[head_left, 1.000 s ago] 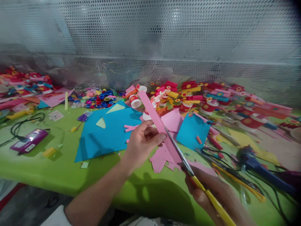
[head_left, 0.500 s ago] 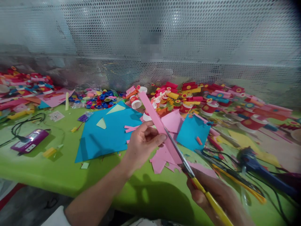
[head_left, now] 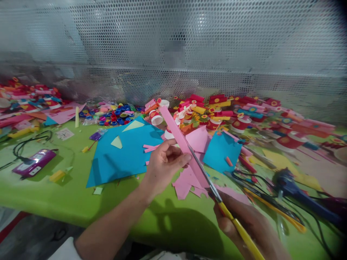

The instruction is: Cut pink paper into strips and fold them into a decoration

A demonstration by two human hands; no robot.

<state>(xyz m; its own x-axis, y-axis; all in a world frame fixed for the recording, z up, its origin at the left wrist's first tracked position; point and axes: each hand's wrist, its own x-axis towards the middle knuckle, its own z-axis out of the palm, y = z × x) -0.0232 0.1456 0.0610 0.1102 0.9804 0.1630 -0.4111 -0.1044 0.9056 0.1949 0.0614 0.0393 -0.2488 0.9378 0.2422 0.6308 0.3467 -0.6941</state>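
My left hand (head_left: 165, 162) pinches a long pink paper strip (head_left: 176, 131) between thumb and fingers, tilted up and away above the table. My right hand (head_left: 244, 220) is wrapped round scissors (head_left: 207, 178) with yellow handles. Their metal blades lie along the right edge of the strip, close to my left thumb. Beneath the hands, pink paper scraps (head_left: 187, 182) lie on the green tabletop. A large blue paper sheet (head_left: 119, 159) spreads out to the left of my left hand, with small pale green pieces on it. A smaller blue sheet (head_left: 222, 151) lies beyond the scissors.
A purple power strip (head_left: 35, 162) with a cable sits at the left. At the right lie a blue glue gun (head_left: 300, 196) and another pair of yellow-handled scissors (head_left: 279, 207). Decorated paper cups (head_left: 241, 123) and colourful bottle caps (head_left: 116, 116) line the back, before a perforated metal panel (head_left: 135, 43).
The scissors and my right hand have shifted very slightly left and down. My left hand and the strip stay almost in place.
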